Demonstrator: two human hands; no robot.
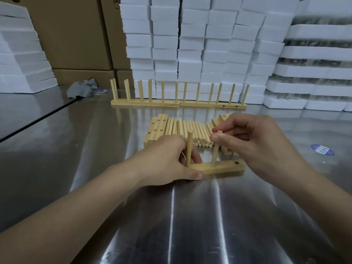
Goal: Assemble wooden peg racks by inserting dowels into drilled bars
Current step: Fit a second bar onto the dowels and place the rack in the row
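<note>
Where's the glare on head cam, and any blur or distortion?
Head view: streaky glare on the steel table, strongest bottom centre; foam stacks lean at the frame edges, wide-lens distortion; left hand, right hand, dowel and bar sharp.

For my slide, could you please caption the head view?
Right hand seats second dowel in bar steadied by left hand.

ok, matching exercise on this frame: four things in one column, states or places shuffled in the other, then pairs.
1 left hand
2 right hand
3 loose dowels
4 finished racks

A standing in a row at the far side of the table
B pinches a dowel at the bar's middle
C lying flat, piled behind the bar
D holds the bar's end by the upright dowel

Pairs: 1-D, 2-B, 3-C, 4-A
</note>
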